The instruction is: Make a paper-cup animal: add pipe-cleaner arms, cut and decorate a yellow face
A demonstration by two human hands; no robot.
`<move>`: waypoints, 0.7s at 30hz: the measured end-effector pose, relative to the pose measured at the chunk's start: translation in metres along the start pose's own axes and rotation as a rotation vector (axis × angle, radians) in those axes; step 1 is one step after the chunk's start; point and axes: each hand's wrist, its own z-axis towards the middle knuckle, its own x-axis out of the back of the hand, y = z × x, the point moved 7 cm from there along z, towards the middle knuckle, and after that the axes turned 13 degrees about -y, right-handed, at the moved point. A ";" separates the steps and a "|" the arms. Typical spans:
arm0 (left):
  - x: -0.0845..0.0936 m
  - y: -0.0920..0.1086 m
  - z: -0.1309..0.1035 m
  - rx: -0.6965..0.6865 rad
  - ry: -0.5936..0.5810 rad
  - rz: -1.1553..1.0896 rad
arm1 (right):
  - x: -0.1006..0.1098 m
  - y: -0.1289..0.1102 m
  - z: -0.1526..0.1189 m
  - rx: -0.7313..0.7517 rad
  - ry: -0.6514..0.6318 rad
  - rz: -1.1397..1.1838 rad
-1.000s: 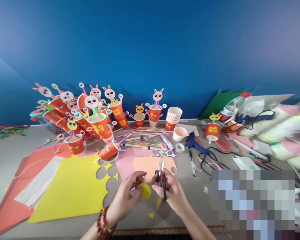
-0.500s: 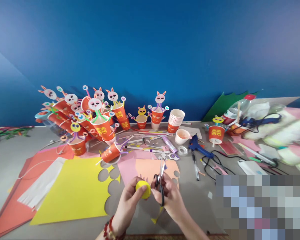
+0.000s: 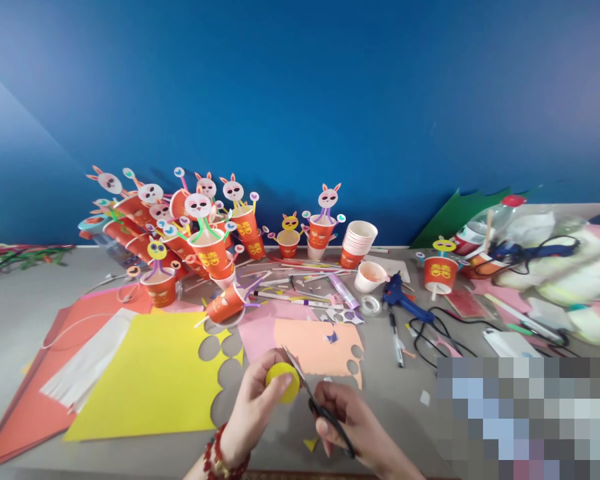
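A round yellow paper piece point(image 3: 286, 385) is pinched between the thumb and fingers of my left hand point(image 3: 257, 395), which has a red bead bracelet at its wrist. My right hand point(image 3: 347, 417) grips black-handled scissors point(image 3: 332, 421), their blades pointing up and left beside the right edge of the yellow piece. Left of my hands lies a large yellow sheet point(image 3: 145, 380) with round cutouts along its right edge. An orange-peach sheet point(image 3: 305, 343) rests on the table just beyond them. A small yellow scrap point(image 3: 311, 444) lies beneath the scissors.
Red cups with rabbit faces point(image 3: 210, 257) crowd the back left. Stacked cups point(image 3: 359, 241), a white cup point(image 3: 369, 276) and a tape roll point(image 3: 371, 305) stand in the middle. A blue glue gun point(image 3: 405, 301), its cord and a pen point(image 3: 397, 340) lie to the right.
The scissors have swung from nearly upright to tilted left, their blades now beside the yellow piece. My right hand has shifted slightly right and down. The view has shifted a little.
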 end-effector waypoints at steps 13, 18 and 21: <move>-0.004 0.005 0.002 0.009 -0.059 -0.103 | -0.002 -0.006 0.000 -0.019 -0.014 0.000; -0.003 0.003 0.001 0.010 -0.065 -0.108 | -0.001 -0.002 0.001 -0.015 -0.024 0.000; -0.003 0.003 0.001 0.018 -0.073 -0.104 | -0.001 -0.001 0.001 -0.011 -0.028 -0.004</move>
